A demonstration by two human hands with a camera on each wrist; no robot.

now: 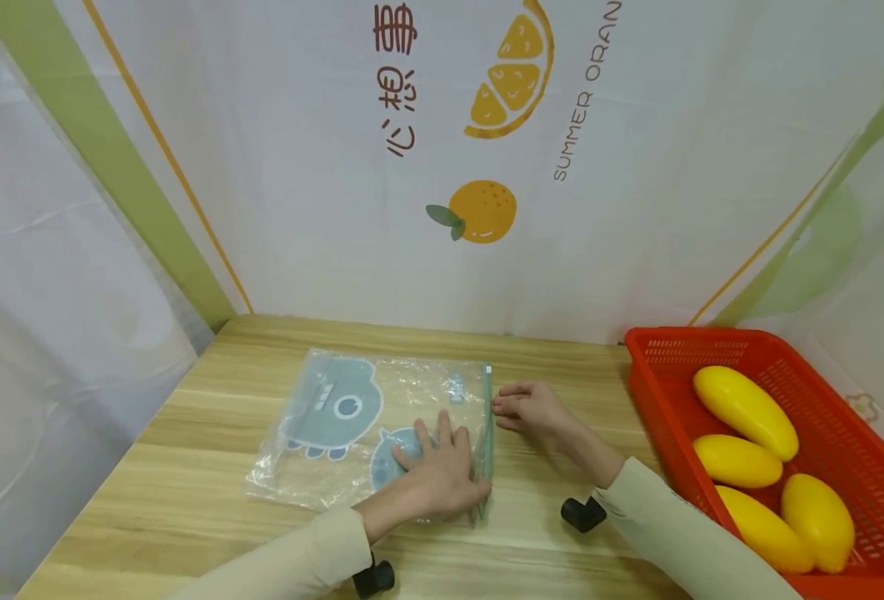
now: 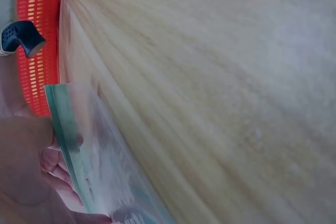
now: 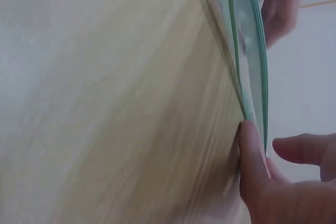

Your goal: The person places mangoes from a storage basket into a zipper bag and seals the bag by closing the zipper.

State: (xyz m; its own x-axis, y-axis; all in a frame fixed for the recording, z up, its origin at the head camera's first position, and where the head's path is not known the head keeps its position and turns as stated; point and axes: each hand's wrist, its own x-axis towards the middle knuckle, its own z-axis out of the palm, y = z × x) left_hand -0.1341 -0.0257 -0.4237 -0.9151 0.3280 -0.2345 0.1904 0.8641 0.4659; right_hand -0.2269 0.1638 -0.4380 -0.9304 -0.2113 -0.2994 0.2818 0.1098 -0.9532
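A clear zip bag (image 1: 412, 375) with blue cartoon prints lies flat on the wooden table, its green zip edge (image 1: 487, 442) facing right. Across the bag's near right part my left hand (image 1: 442, 471) rests with fingers spread, thumb at the green edge. From the right, my right hand (image 1: 531, 412) holds that edge near its middle with bent fingers. In the right wrist view, two green strips (image 3: 257, 30) stand apart at the bag's mouth, with right fingers (image 3: 249, 153) at their lower end. Right fingertips show through clear plastic in the left wrist view.
At the right stands a red plastic basket (image 1: 666, 417) holding several yellow mango-like fruits (image 1: 745, 408). A white curtain (image 1: 322, 208) with orange prints hangs behind the wooden table (image 1: 187, 450). Each wrist carries a small black device (image 1: 582, 514).
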